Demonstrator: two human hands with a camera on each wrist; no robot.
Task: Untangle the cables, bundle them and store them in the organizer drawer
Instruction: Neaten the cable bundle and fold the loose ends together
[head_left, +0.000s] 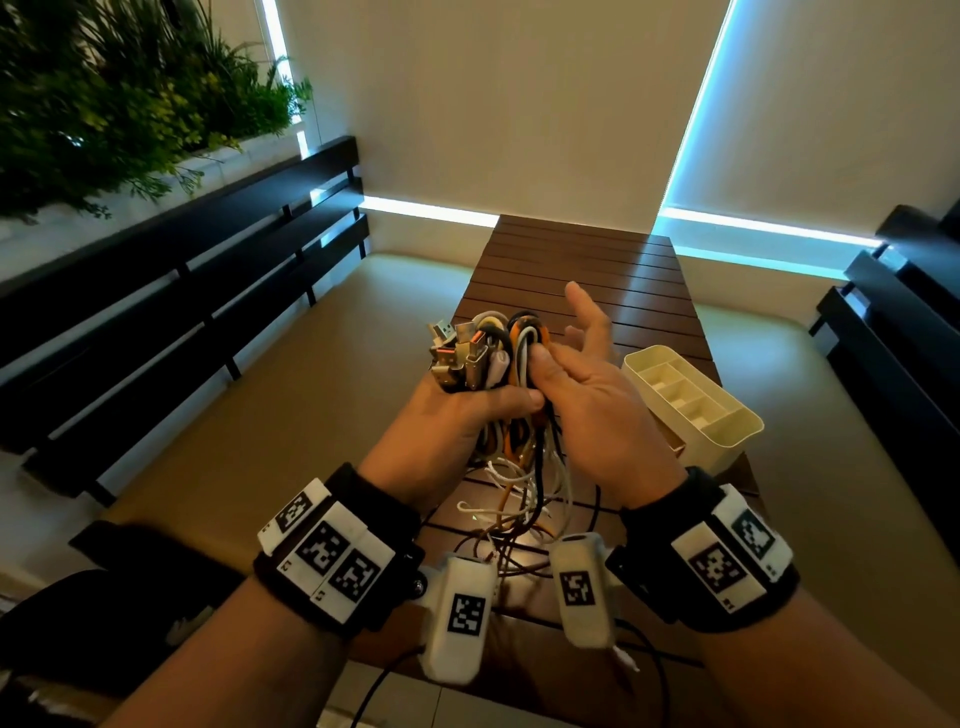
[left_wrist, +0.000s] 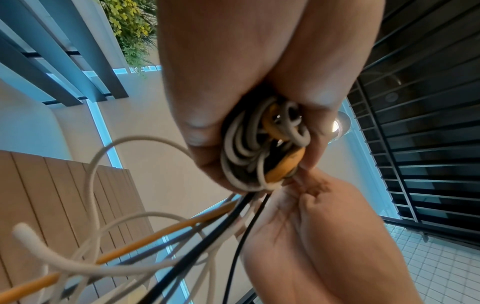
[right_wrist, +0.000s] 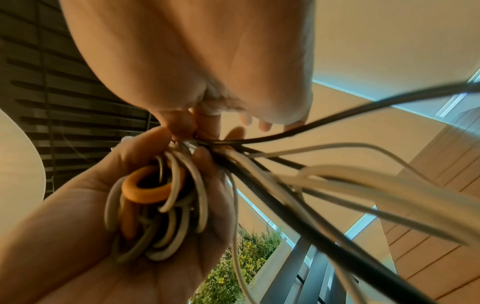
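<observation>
Cables (head_left: 498, 358) bunched in left hand (head_left: 457, 410); no legible writing.

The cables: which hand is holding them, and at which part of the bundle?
The left hand grips the cables around the looped upper part, below the plugs; loose ends hang down. The right hand pinches strands beside that grip.

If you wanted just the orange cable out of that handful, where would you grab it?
Probably at the orange cable's open loop, which stands clear of the white coils in the left hand. Come from the right hand's side, the palm's open side, and hook a finger through it. Its plug end is hard to pick out among the connectors.
</observation>
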